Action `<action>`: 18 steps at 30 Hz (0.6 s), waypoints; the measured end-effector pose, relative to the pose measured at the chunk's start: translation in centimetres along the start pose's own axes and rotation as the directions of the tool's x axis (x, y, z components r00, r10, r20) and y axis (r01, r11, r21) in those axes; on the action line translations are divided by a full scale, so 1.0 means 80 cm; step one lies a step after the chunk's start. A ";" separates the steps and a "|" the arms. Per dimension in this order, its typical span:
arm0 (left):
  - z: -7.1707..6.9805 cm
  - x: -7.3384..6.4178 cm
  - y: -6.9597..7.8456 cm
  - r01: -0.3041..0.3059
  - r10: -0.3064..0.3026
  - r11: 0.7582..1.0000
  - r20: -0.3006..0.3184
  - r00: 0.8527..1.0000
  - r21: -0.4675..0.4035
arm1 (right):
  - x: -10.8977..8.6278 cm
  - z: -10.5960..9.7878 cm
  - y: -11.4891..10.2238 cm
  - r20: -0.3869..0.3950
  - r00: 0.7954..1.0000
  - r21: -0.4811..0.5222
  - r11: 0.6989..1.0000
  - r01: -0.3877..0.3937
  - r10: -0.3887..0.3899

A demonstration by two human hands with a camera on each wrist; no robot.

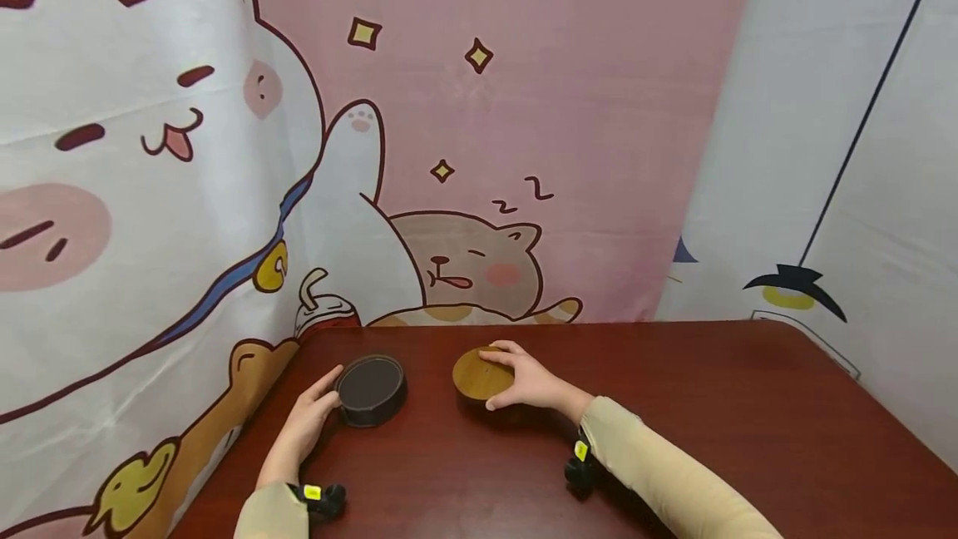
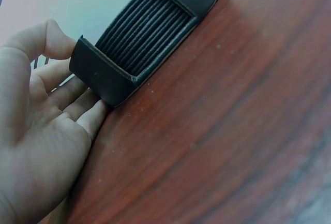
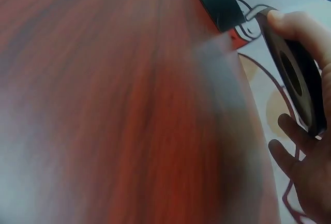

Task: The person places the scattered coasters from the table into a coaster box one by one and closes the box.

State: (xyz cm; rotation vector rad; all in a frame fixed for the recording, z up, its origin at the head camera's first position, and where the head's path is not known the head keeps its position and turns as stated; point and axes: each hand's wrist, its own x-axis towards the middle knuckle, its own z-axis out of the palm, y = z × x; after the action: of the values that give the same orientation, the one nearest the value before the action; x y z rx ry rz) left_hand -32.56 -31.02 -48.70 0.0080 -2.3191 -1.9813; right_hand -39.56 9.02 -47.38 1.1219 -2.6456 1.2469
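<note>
At the left of the table, my left hand [image 1: 305, 418] grips the near-left side of a round black coaster holder [image 1: 372, 385]. Thumb and fingertips sit against its wall. Through the holder's side opening, the left wrist view shows a stack of thin black coasters [image 2: 147, 30]. To the right of it, my right hand [image 1: 535, 385] holds a round disc [image 1: 473, 374] with a wood-coloured top by its edge. In the right wrist view the disc's dark side [image 3: 279, 53] shows a dark oval at its middle, and two fingers are spread away from it.
Both things are over a reddish-brown wooden table [image 1: 703, 422]. Behind it and along the left side hangs a cloth [image 1: 599, 106] printed with cartoon animals. A small black camera is strapped on each wrist.
</note>
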 end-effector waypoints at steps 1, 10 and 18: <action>0.000 0.000 0.000 -0.004 0.004 1.000 0.003 1.000 0.004 | 0.007 0.004 -0.003 0.002 1.000 0.007 1.000 0.004 -0.004; 0.002 0.000 -0.002 0.014 -0.014 1.000 -0.007 1.000 -0.005 | 0.061 0.040 -0.037 0.058 0.998 0.019 1.000 0.002 -0.003; -0.001 0.002 -0.001 0.015 -0.015 1.000 -0.013 1.000 0.000 | 0.097 0.070 -0.066 0.087 0.996 0.017 1.000 0.006 -0.008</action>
State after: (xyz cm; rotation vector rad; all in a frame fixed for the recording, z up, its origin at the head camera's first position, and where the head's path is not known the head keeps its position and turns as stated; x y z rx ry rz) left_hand -32.75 -31.11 -48.73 0.0389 -2.3185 -1.9816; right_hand -40.57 -1.70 -45.38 1.2141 -2.6952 1.2498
